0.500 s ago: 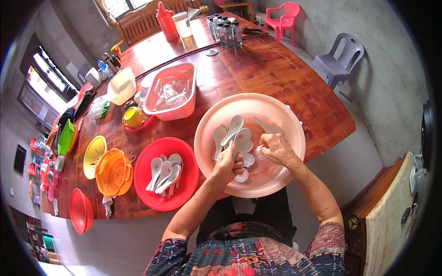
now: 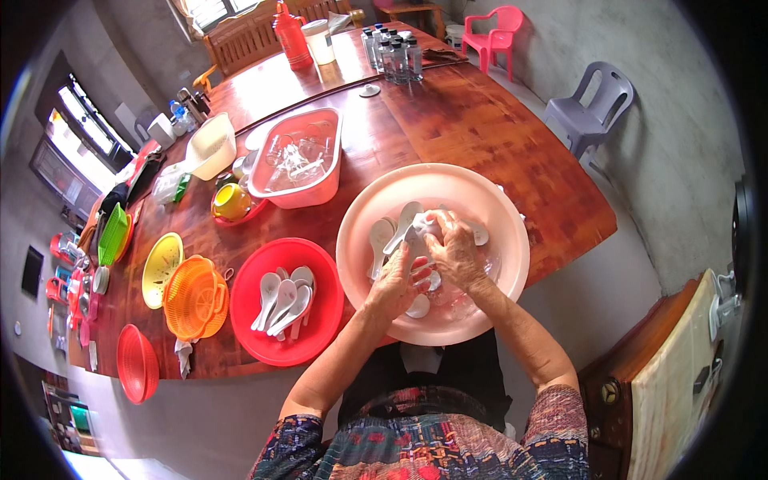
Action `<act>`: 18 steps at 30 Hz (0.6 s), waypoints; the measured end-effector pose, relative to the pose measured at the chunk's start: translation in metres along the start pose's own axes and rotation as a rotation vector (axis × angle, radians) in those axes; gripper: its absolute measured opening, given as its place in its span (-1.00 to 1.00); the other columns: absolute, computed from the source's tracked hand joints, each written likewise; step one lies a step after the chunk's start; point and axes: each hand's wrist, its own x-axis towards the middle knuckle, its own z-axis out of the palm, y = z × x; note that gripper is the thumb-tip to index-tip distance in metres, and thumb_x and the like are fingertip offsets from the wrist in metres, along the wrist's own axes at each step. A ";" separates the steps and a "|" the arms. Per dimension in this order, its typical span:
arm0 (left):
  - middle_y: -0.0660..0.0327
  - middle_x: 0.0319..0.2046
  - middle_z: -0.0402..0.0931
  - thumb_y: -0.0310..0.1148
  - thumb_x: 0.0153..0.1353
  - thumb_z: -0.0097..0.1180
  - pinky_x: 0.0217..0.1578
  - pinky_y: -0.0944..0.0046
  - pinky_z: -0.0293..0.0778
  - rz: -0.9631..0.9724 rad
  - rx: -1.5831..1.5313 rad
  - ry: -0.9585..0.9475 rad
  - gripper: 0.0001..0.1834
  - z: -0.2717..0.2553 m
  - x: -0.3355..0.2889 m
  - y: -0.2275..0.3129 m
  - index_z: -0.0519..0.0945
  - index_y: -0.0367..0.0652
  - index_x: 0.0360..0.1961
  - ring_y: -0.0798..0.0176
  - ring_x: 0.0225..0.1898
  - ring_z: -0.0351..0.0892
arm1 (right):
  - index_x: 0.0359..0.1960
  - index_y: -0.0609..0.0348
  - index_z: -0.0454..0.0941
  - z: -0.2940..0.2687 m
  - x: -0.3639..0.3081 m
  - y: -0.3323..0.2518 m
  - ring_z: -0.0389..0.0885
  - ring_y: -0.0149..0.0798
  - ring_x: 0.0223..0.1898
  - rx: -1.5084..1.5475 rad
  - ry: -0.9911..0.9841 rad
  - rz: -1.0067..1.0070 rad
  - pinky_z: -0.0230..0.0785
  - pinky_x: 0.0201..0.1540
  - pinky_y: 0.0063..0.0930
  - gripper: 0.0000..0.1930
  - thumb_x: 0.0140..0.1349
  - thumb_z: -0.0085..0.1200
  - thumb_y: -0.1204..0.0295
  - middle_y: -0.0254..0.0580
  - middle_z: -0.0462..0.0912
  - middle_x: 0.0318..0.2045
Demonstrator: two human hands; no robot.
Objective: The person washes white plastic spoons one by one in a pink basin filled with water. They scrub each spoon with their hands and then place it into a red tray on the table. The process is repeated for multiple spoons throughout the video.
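Over the large pale pink basin [image 2: 360, 296], my left hand [image 2: 394, 282] is closed on the handle of a white soup spoon [image 2: 412, 240]. My right hand [image 2: 454, 252] presses a crumpled white cloth [image 2: 426, 222] around that spoon's bowl. More white spoons [image 2: 379, 238] lean at the basin's left inner side, and another [image 2: 479, 233] shows just right of my right hand. Small white pieces, partly hidden by my hands, lie in the basin bottom. On the left, a round red plastic tray [image 2: 250, 336] bears several white spoons [image 2: 286, 296] in a pile.
A pink rectangular tub [image 2: 308, 196] of clear glassware stands behind the red tray. Orange [image 2: 188, 300], yellow [image 2: 160, 268] and red [image 2: 138, 364] baskets line the left. Bottles [image 2: 400, 60] and a red thermos [image 2: 291, 36] stand far back. A wooden cabinet [image 2: 640, 364] is at right.
My right hand has moved left, bringing the white cloth onto the bowl of the spoon in my left hand. My left hand stays nearly in place.
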 end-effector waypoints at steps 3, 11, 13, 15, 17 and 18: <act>0.26 -0.10 0.37 0.03 0.27 -0.22 -0.14 0.18 0.33 0.076 -0.027 -0.063 -0.56 -0.001 0.003 -0.001 0.26 0.13 0.10 0.27 -0.05 0.35 | -0.27 0.30 0.49 0.006 -0.009 -0.002 0.51 -0.06 -0.22 0.028 -0.014 -0.019 0.38 -0.15 -0.33 -0.77 -0.02 0.02 0.60 -0.05 0.46 -0.24; 0.09 -0.04 0.37 -0.04 0.31 -0.27 -0.10 0.22 0.45 0.322 0.008 -0.161 -0.54 0.012 -0.002 -0.003 0.20 -0.09 0.10 0.22 -0.09 0.45 | -0.29 0.29 0.51 0.004 -0.036 -0.005 0.51 -0.23 -0.26 0.287 -0.296 0.027 0.40 -0.31 -0.45 -0.79 -0.02 -0.01 0.64 -0.14 0.45 -0.24; 0.02 -0.10 0.42 -0.06 0.29 -0.21 -0.19 0.24 0.49 0.369 0.171 -0.055 -0.55 0.015 -0.011 0.002 0.20 -0.09 0.09 0.22 -0.16 0.50 | -0.35 0.28 0.51 -0.002 -0.044 -0.010 0.50 -0.19 -0.30 0.211 -0.355 -0.080 0.38 -0.29 -0.39 -0.84 -0.03 0.01 0.62 -0.14 0.47 -0.30; 0.09 -0.20 0.46 -0.16 0.27 -0.08 -0.28 0.33 0.47 0.463 0.305 -0.063 -0.59 0.019 -0.015 -0.003 0.23 -0.11 0.06 0.31 -0.24 0.49 | -0.40 0.30 0.48 -0.006 -0.050 -0.013 0.48 -0.01 -0.28 0.204 -0.430 -0.149 0.35 -0.22 -0.25 -0.85 -0.07 0.01 0.61 0.00 0.47 -0.32; 0.15 -0.28 0.47 -0.31 0.24 -0.01 -0.29 0.40 0.43 0.529 0.462 -0.093 -0.60 0.023 -0.016 -0.008 0.24 -0.13 0.07 0.38 -0.26 0.44 | -0.42 0.32 0.47 -0.015 -0.054 -0.009 0.48 0.08 -0.25 0.103 -0.544 -0.194 0.35 -0.19 -0.18 -0.86 -0.09 0.01 0.60 0.11 0.48 -0.33; 0.12 -0.32 0.45 -0.35 0.20 0.03 -0.29 0.37 0.41 0.555 0.627 -0.066 -0.59 0.021 -0.014 -0.012 0.27 -0.14 0.05 0.36 -0.31 0.46 | -0.43 0.33 0.48 -0.019 -0.056 0.000 0.49 0.10 -0.27 0.080 -0.571 -0.246 0.36 -0.23 -0.16 -0.86 -0.09 0.01 0.59 0.14 0.49 -0.37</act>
